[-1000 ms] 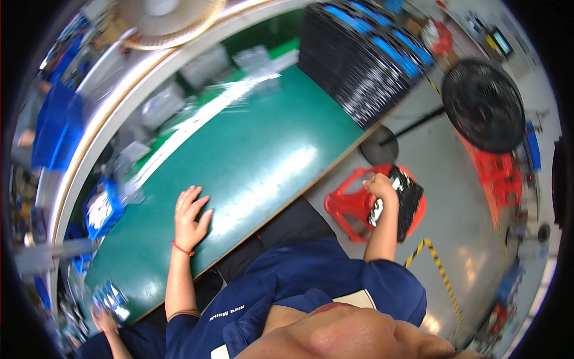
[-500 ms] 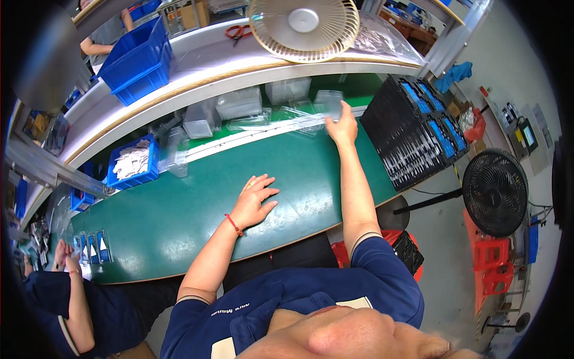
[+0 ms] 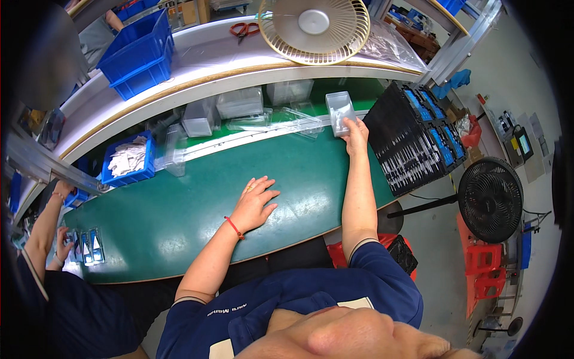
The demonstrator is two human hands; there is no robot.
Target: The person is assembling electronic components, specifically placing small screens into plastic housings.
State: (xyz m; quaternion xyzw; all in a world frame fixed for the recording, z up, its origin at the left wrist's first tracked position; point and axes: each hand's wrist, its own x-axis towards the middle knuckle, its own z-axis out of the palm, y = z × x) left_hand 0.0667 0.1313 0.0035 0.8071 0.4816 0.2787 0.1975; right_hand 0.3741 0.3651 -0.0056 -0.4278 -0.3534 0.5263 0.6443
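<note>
While right hand (image 3: pixel 356 139) holds clear box (image 3: pixel 339 109), left hand (image 3: pixel 253 204) well apart

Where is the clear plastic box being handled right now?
In the head view, the clear box is right of centre, in the right hand, just left of the black tray stack.

The bare left hand (image 3: pixel 255 202) lies palm down (loosely spread) on the near side, while the bare right forearm (image 3: pixel 360 191) points toward the far right, the bare right hand (image 3: pixel 355 137) gripping
</note>
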